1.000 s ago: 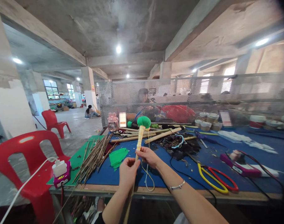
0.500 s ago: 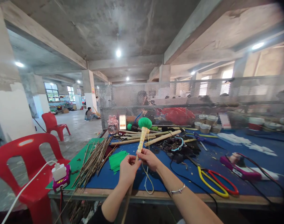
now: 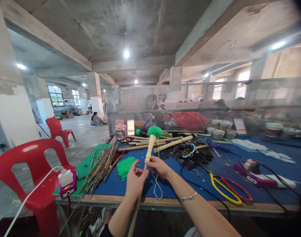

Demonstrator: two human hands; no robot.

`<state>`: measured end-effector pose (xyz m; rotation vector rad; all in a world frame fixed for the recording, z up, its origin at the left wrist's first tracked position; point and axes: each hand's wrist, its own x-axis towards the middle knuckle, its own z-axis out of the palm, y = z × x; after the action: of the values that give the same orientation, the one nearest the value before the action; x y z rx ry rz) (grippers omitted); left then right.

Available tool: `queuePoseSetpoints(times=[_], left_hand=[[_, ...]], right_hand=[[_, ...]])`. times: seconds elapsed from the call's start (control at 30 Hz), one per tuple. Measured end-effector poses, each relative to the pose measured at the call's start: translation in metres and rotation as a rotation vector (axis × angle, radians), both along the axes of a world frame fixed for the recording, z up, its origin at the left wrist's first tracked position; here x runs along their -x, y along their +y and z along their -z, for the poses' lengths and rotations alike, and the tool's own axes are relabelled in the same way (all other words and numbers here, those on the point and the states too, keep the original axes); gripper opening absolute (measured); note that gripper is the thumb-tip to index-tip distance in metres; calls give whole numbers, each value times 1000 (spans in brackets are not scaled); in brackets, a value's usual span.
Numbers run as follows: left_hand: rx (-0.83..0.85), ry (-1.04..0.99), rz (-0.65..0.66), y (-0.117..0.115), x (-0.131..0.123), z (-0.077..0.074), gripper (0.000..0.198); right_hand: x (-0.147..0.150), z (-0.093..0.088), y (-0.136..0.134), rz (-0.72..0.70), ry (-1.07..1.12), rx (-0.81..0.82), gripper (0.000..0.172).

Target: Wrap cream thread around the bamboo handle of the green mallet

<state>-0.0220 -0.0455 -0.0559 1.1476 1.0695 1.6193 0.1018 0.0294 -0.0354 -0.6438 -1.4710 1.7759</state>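
Observation:
I hold a long thin bamboo stick [image 3: 149, 149] upright over the near edge of the blue table [image 3: 214, 177]. Its upper part is wound with pale cord and topped by a round green fuzzy head [image 3: 154, 132]. My left hand [image 3: 134, 179] is closed around the shaft, thumb up. My right hand [image 3: 159, 167] pinches the shaft just above it, where the winding ends. A loose loop of pale cord [image 3: 156, 187] hangs down from my right hand. A silver bracelet sits on my right wrist.
A bundle of thin sticks [image 3: 101, 166] and green felt pieces [image 3: 125, 166] lie left. Bamboo rods [image 3: 172, 143], a dark heap, yellow and red scissors [image 3: 229, 194] and a glue gun [image 3: 254, 177] lie right. Red chairs [image 3: 27, 171] stand left. A person sits behind the mesh screen [image 3: 202, 98].
Both hands stay on the stick. The stick and its green head have tilted slightly, and the hanging cord loop has swung and shortened a little. The view has shifted slightly.

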Motion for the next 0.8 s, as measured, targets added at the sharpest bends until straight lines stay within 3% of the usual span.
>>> queuePoseSetpoints(times=[0.2, 0.3, 0.43, 0.6, 0.7, 0.8], left_hand=[[107, -33, 146, -2, 1, -4, 63], [97, -4, 95, 2, 1, 0, 59], [10, -27, 14, 4, 0, 4, 70], [90, -107, 94, -2, 2, -7, 79], [126, -60, 147, -3, 1, -8, 68], [80, -11, 66, 1, 1, -2, 60]], right_hand=[[-3, -1, -3, -76, 37, 54, 40], [-1, 0, -3, -28, -15, 22, 38], [1, 2, 0, 6, -36, -4, 39], [-1, 2, -1, -83, 35, 30, 41], [-1, 2, -2, -53, 8, 19, 40], [1, 4, -1, 12, -29, -1, 39]])
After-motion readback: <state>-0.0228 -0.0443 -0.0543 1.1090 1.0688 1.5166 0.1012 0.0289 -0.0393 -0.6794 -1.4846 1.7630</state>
